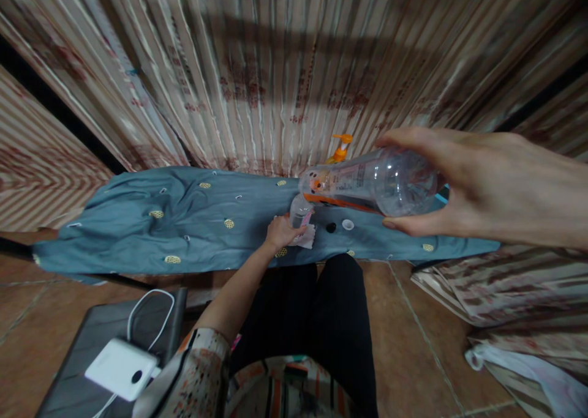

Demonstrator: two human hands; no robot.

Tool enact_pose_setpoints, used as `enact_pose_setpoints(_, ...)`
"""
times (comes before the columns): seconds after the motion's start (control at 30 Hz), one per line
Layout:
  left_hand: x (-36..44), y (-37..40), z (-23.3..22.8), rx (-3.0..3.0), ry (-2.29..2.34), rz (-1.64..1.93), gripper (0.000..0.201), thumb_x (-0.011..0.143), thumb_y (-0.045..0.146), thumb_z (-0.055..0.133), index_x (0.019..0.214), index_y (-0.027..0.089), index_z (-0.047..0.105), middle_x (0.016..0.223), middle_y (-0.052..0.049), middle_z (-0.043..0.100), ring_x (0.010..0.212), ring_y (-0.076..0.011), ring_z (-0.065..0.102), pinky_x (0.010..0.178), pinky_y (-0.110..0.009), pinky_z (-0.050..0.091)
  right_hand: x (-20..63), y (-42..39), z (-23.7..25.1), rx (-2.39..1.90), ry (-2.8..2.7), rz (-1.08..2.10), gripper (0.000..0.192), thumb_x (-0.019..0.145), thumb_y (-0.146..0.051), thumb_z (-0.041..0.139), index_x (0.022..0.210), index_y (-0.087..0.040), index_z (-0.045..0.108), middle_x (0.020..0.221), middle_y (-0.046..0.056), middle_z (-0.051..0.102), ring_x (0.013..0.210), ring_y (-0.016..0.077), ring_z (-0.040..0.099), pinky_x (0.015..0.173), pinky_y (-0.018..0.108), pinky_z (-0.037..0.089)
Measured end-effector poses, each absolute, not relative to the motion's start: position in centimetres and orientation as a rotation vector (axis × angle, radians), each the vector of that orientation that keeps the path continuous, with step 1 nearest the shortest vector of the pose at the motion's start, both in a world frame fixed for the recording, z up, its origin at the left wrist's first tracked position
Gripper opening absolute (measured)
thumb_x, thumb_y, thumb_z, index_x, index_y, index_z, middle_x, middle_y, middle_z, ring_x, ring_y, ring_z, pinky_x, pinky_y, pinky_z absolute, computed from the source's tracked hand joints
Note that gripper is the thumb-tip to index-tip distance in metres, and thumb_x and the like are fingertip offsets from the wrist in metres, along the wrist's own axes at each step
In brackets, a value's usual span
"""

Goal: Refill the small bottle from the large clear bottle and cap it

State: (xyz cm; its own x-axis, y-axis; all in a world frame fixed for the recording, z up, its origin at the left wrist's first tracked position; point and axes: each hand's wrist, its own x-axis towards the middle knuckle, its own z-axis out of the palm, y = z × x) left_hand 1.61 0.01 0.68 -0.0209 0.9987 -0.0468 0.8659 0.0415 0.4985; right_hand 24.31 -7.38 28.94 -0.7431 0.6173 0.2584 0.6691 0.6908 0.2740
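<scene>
A clear plastic bottle (353, 182) with an orange and black label lies nearly level in the air, its base toward the right. My right hand (478, 179) is wrapped round that base end, thumb below and fingers above. The bottle's left end is just above a small clear container (301, 210), which my left hand (280, 231) grips on the cloth. A crumpled white tissue (305, 237) lies beside my left hand. Whether liquid runs between the two cannot be made out. A black cap (331, 227) and a white cap (348, 224) rest to the right.
A blue-green cloth (124, 216) with yellow motifs covers the narrow table. Behind the clear bottle stands an orange pump bottle (340, 149). Striped curtains (275, 69) hang close behind. At lower left, a white power bank (122, 369) with a cable lies on a dark stool (73, 350).
</scene>
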Motion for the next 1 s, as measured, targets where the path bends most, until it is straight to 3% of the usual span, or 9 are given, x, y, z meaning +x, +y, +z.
enact_pose_setpoints(0.27,1.75,-0.08,1.04,1.836,1.968,0.440,0.057,0.074,0.062,0.063,0.113,0.021,0.068,0.108,-0.011,0.073,0.106,-0.0272,0.066,0.083,-0.028,0.051,23.89,-7.35,29.03,-1.124,-2.739,-0.551,0.083,0.072,-0.069,0.050,0.138,-0.019,0.042,0.114,0.013,0.066,0.074,0.0252,0.068,0.062,0.038,0.053)
enact_pose_setpoints(0.4,1.77,-0.02,0.98,1.854,1.959,0.446,0.057,0.074,0.062,0.062,0.112,0.021,0.068,0.108,-0.011,0.073,0.105,-0.0272,0.066,0.083,-0.028,0.051,23.88,-7.44,29.10,-1.134,-2.742,-0.548,0.082,0.073,-0.070,0.048,0.137,-0.019,0.043,0.106,0.011,0.068,0.071,0.0246,0.067,0.060,0.038,0.052)
enact_pose_setpoints(0.63,1.59,0.19,0.48,1.876,1.927,0.512,0.056,0.074,0.061,0.063,0.112,0.021,0.068,0.106,-0.011,0.074,0.103,-0.0276,0.068,0.079,-0.028,0.051,23.84,-7.68,29.20,-1.120,-2.765,-0.565,0.081,0.074,-0.068,0.051,0.139,-0.020,0.041,0.120,0.013,0.064,0.082,0.0272,0.068,0.064,0.038,0.054)
enact_pose_setpoints(1.0,1.56,0.26,0.48,1.871,1.947,0.483,0.056,0.074,0.062,0.062,0.111,0.021,0.068,0.107,-0.011,0.073,0.103,-0.0264,0.067,0.080,-0.027,0.051,23.68,-7.95,28.68,-1.069,-2.757,-0.578,0.076,0.078,-0.062,0.048,0.138,-0.015,0.040,0.113,0.015,0.064,0.083,0.0280,0.067,0.071,0.043,0.056)
